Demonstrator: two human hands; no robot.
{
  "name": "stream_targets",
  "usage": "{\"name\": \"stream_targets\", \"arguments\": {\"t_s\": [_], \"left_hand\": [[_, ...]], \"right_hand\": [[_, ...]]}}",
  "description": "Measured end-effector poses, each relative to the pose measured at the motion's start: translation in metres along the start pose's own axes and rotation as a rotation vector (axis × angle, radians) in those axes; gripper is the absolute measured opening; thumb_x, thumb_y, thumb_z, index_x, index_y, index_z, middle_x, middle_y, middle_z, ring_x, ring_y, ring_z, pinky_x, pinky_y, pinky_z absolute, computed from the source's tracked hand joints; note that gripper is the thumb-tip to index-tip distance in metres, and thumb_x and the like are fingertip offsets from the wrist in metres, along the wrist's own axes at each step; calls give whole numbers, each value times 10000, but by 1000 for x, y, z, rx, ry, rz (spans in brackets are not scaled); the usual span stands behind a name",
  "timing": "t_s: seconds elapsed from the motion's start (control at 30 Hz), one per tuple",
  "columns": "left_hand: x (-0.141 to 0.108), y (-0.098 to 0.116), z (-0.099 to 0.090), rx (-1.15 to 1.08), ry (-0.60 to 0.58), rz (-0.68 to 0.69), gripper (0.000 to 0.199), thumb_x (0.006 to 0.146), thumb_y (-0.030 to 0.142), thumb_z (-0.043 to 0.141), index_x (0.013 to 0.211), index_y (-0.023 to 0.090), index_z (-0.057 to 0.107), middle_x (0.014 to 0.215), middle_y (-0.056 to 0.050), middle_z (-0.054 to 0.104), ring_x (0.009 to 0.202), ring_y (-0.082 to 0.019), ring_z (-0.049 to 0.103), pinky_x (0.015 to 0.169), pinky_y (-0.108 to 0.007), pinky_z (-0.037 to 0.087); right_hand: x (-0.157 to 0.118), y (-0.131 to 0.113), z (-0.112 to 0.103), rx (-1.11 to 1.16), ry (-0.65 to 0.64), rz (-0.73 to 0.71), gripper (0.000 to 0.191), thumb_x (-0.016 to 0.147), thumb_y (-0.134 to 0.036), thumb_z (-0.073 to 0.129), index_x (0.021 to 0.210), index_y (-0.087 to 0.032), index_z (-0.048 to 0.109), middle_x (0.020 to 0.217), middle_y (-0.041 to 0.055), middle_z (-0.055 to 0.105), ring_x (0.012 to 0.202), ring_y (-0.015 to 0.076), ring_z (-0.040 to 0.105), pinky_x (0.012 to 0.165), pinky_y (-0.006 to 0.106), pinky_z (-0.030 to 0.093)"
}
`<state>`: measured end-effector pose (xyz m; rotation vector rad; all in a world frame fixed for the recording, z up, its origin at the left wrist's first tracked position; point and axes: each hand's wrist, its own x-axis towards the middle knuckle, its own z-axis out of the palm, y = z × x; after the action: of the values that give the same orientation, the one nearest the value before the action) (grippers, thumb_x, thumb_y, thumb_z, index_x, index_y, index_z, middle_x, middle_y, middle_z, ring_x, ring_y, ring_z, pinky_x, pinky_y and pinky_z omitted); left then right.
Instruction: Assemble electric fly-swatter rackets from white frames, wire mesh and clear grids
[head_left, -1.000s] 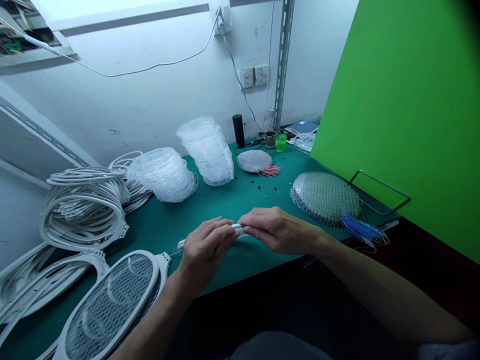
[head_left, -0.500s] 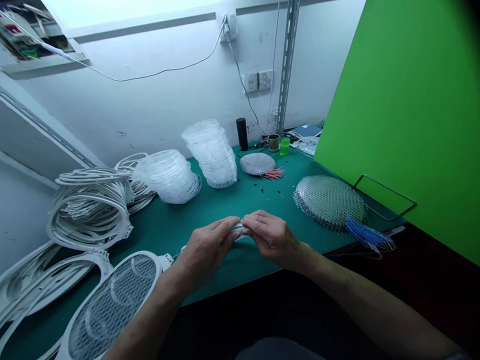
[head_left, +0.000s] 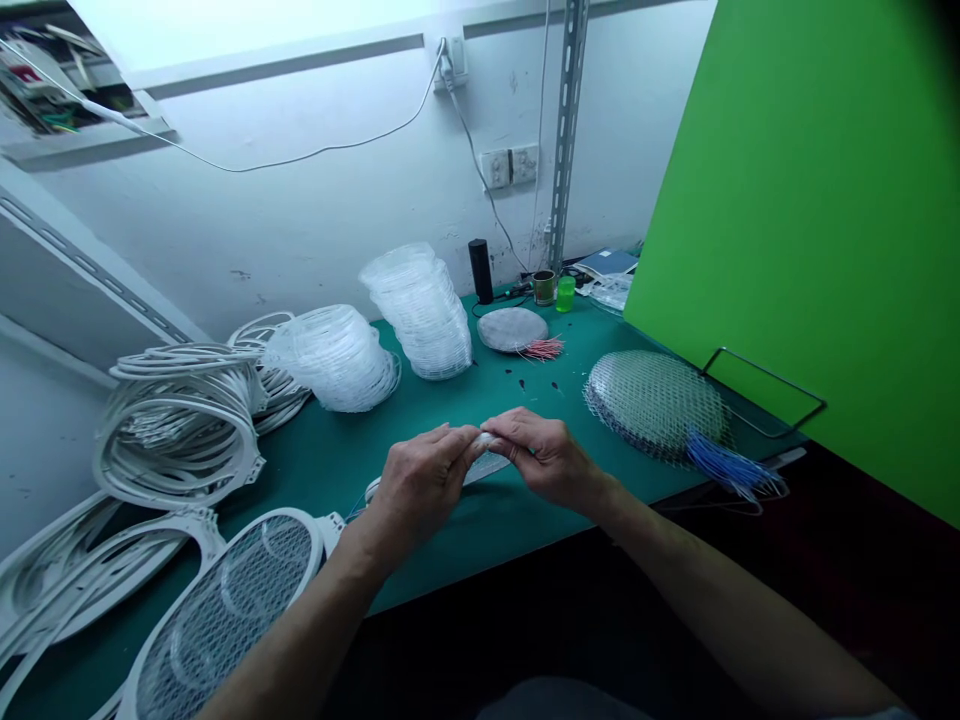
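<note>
A white-rimmed oval mesh racket head [head_left: 487,466] is held between my two hands above the front of the green table. My left hand [head_left: 424,475] is closed on its left side and hides much of it. With thumb and fingers pinched, my right hand [head_left: 541,452] grips the far rim, and both sets of fingertips nearly meet there. Thin blue wire shows by the left end of the rim. Left of my forearm lies another white-framed mesh racket head [head_left: 232,610].
White oval frames [head_left: 180,440] are piled at the left. Two stacks of clear plastic rings [head_left: 334,355] stand near the wall. A mesh pile [head_left: 656,400] with blue wires lies right, and a grey mesh stack [head_left: 513,328] with red wires sits behind. A green panel [head_left: 795,220] rises at the right.
Both hands have lifted slightly, and the racket head is tilted so more of its mesh shows below my fingers. The view has shifted a little.
</note>
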<state>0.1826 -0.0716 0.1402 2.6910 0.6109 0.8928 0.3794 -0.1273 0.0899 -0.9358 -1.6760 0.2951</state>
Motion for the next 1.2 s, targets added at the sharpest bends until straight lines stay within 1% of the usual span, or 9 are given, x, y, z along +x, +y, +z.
{"name": "stream_targets", "arguments": {"t_s": [0.2,0.4,0.53,0.67,0.77,0.9,1.0,1.1,1.2], "left_hand": [[7,1,8,56,42,-17,200,1036,323,560,1052,212,726,895,-23,757,796,-154,722,975,-345,552],[11,-3,-8,-10,-54,-55,268,1036,383,549,1131,210,729,936,-54,778,748,-166,722,632,-235,549],[4,3,-20,-16,-35,-87,270,1031,376,556,1128,196,732,911,-55,778,704,-163,710,595,-236,541],[1,14,-38,-154,18,-199,245,998,382,613,1095,208,756,863,-33,773,690,-154,701,576,-224,541],[4,0,-39,-295,-17,-339,268,982,425,618,1012,214,781,800,-27,763,702,-172,708,612,-247,564],[4,-59,3,-332,-225,-564,431,966,511,552,827,170,777,730,-65,747,662,-204,706,602,-291,563],[0,-100,49,-203,-206,-651,335,913,436,603,859,163,790,768,-83,767,723,-247,731,668,-330,568],[-10,-115,79,-150,-155,-617,262,909,369,608,925,184,793,960,-101,789,939,-289,729,850,-377,556],[-30,-112,85,-136,-129,-559,307,955,373,566,1092,184,765,1131,-123,755,1090,-302,676,988,-427,515]], "right_hand": [[1,1,4,-5,97,80,194,1026,-289,572,1045,-201,744,948,70,755,919,190,681,828,322,574],[-10,21,-2,155,49,211,292,981,-376,656,1206,-209,735,1148,90,753,1061,214,701,925,356,583],[-18,24,-5,143,23,217,264,1008,-376,605,1140,-201,750,1028,73,757,943,193,693,835,325,579],[-7,0,-14,91,43,145,226,1013,-359,592,1074,-209,749,955,63,731,876,182,645,789,305,537],[4,-7,-17,74,-44,217,257,1005,-379,581,922,-196,742,855,39,694,798,168,606,730,280,488],[3,31,3,66,-245,541,413,969,-419,537,647,-173,618,617,-20,517,590,123,451,558,254,350],[-5,68,21,-165,-296,735,461,932,-400,540,529,-177,521,525,-31,403,526,112,359,535,271,274],[-13,84,27,-343,-308,725,460,950,-364,524,531,-175,541,540,-13,459,543,123,386,568,285,274],[-28,88,28,-514,-302,539,409,996,-336,505,662,-171,674,689,27,607,672,154,505,699,293,370]]}}
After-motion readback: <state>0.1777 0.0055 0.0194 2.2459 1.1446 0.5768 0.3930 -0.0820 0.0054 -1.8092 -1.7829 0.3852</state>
